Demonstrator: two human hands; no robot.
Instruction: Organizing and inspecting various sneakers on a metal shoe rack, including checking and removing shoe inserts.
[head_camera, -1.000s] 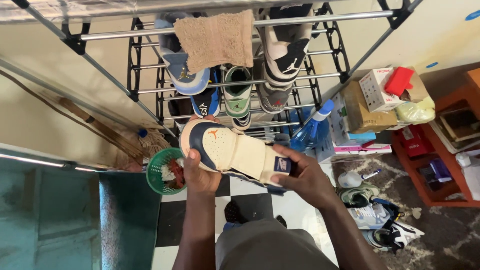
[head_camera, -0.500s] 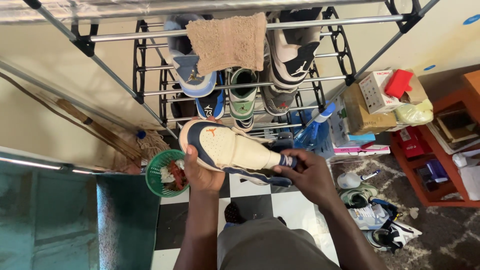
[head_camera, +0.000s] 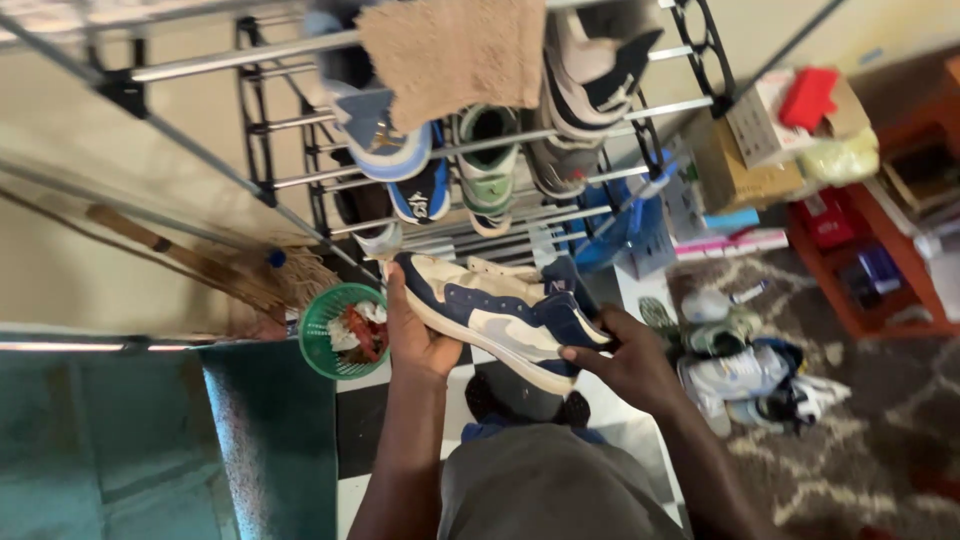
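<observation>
I see two bare hands holding one navy and cream sneaker in front of a metal shoe rack.

The shoe rack (head_camera: 300, 170) fills the view from ten to one o'clock, its bars loaded with sneakers, a tan towel (head_camera: 455, 55) draped over the top rail at twelve. A checkered floor (head_camera: 640, 440) lies below. At centre, the sneaker (head_camera: 500, 315) lies on its side, toe toward ten o'clock. My left hand (head_camera: 415, 335) is closed around its toe end; my right hand (head_camera: 625, 360) pinches the heel end at four o'clock. A green basket (head_camera: 322, 335) sits on the floor just beside the left hand, at nine o'clock. Loose shoes (head_camera: 745, 375) lie at three.
</observation>
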